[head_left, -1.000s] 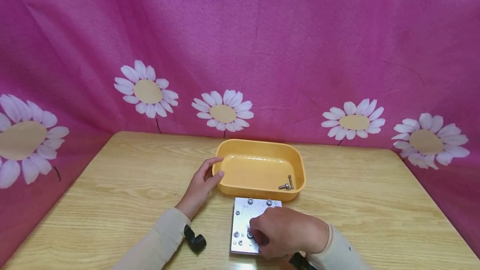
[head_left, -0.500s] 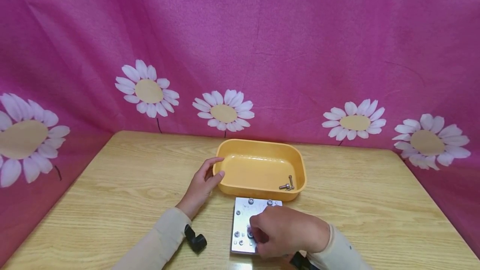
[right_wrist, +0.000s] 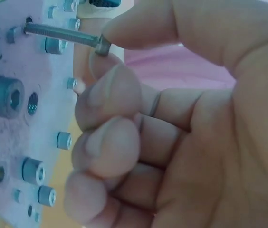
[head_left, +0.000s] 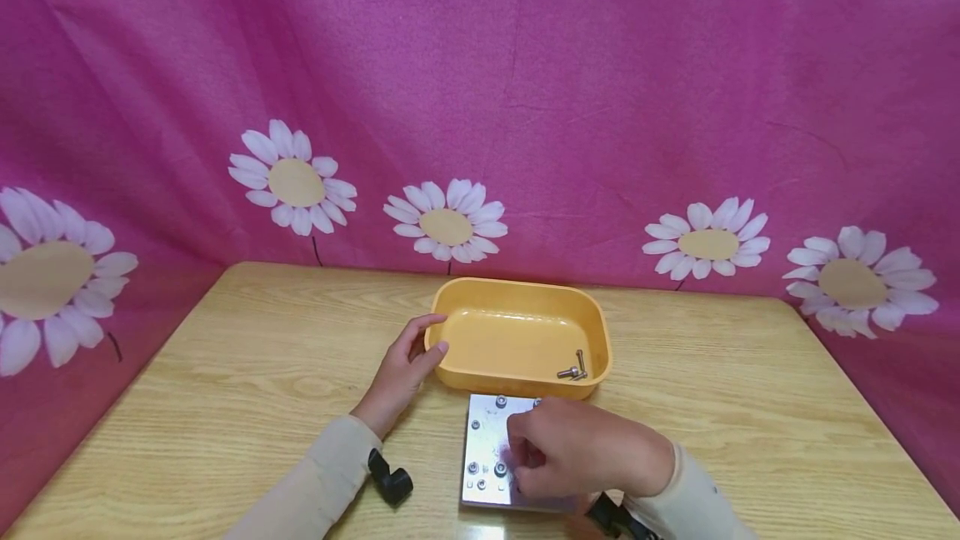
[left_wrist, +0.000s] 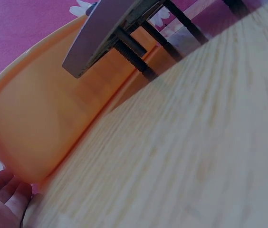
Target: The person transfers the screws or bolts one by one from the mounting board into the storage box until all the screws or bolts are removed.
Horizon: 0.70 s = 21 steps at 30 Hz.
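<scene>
My right hand point(head_left: 581, 444) is over the metal plate point(head_left: 486, 440). In the right wrist view, thumb and index finger pinch a socket head screw point(right_wrist: 65, 35) by its head, and the screw's tip is at a hole near the plate's edge. The other fingers are curled in. Several socket head screws stand in the plate, among them a large one point(right_wrist: 5, 97). My left hand point(head_left: 401, 373) touches the left end of the yellow bin point(head_left: 517, 377), its fingers relaxed against the outer wall. In the left wrist view, only part of that hand shows at the lower left.
A few loose screws point(head_left: 573, 369) lie in the bin's near right corner. Under the plate, threaded screw shanks point(left_wrist: 131, 57) point down toward the wooden table point(head_left: 300, 340). A pink flowered cloth point(head_left: 510, 107) hangs behind and at the sides.
My right hand has moved slightly right and up in the head view, showing more of a screw in the plate. The left hand and the bin have stayed in place.
</scene>
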Motion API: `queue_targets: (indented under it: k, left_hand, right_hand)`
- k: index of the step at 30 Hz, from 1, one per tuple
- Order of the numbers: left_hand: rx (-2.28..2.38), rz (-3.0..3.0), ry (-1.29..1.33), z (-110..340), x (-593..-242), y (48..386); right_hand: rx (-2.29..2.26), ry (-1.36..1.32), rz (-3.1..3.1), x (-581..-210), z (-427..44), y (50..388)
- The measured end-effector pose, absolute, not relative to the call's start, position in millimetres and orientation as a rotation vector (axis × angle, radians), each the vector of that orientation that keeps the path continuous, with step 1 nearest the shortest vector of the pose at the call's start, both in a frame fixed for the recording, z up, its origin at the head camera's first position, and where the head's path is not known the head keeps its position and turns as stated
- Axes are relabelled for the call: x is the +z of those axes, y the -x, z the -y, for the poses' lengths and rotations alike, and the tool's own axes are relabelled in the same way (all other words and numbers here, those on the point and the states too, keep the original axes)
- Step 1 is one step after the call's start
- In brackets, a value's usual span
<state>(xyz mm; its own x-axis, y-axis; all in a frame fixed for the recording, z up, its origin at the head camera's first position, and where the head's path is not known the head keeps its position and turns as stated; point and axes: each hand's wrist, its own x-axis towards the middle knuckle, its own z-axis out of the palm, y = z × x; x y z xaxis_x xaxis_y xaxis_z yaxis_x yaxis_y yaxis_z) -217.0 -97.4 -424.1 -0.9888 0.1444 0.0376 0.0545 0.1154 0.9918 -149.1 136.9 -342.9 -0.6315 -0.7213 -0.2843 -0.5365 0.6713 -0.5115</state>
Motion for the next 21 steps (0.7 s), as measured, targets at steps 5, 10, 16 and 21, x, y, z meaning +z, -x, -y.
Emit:
queue_targets:
  k: [5, 10, 16, 21]
  left_hand:
    - [2.043, -2.294, -0.217, 97.7, -424.3, 217.2]
    - [2.018, -2.308, -0.195, 97.1, -421.9, 215.9]
    - [1.993, -2.324, -0.186, 96.7, -420.2, 215.1]
    - [1.996, -2.320, -0.189, 96.9, -419.8, 215.2]
  right_hand:
    - [-0.495, 0.958, -2.437, -339.5, -140.1, 149.3]
    - [-0.470, 0.885, -2.441, -338.4, -143.7, 147.9]
    - [-0.470, 0.903, -2.461, -336.9, -147.1, 148.8]
    - [-0.555, 1.052, -2.503, -336.1, -152.3, 155.0]
